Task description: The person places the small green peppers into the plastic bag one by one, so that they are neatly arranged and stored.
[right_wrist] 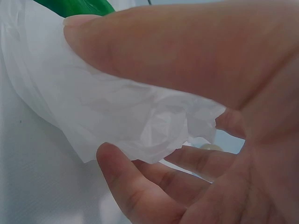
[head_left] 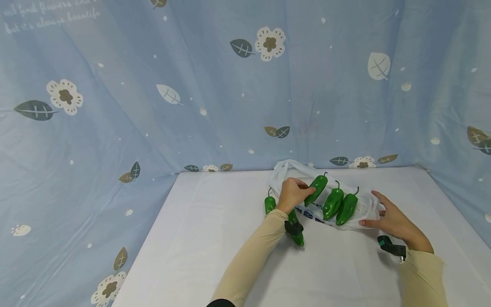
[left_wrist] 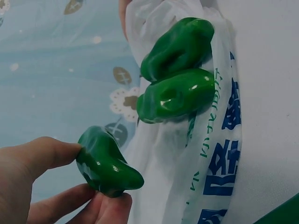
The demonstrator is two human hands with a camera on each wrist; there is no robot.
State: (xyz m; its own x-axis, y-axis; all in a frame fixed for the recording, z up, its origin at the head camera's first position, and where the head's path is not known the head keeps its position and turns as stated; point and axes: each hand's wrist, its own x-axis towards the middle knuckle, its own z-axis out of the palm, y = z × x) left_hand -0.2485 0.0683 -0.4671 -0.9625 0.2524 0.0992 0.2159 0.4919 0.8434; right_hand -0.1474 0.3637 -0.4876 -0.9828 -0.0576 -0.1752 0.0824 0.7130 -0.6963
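My left hand (head_left: 293, 194) pinches a glossy green pepper (head_left: 316, 188) between thumb and fingers, over a white plastic bag (head_left: 283, 171) with blue and green print. In the left wrist view that pepper (left_wrist: 105, 163) shows its blunt, bumpy end. Side by side on the bag lie two more green peppers, one nearer the left hand (head_left: 333, 203) and one further right (head_left: 347, 209). At the bag's right end my right hand (head_left: 399, 221) has its thumb and fingers spread around the crumpled plastic (right_wrist: 140, 116). Whether those fingers press the plastic is unclear.
Left of the bag, a green pepper (head_left: 270, 204) lies on the white tabletop (head_left: 215, 230). Another pepper (head_left: 297, 238) shows partly behind the left wrist. A blue curtain (head_left: 215, 85) with leaves and flowers hangs along the table's back edge.
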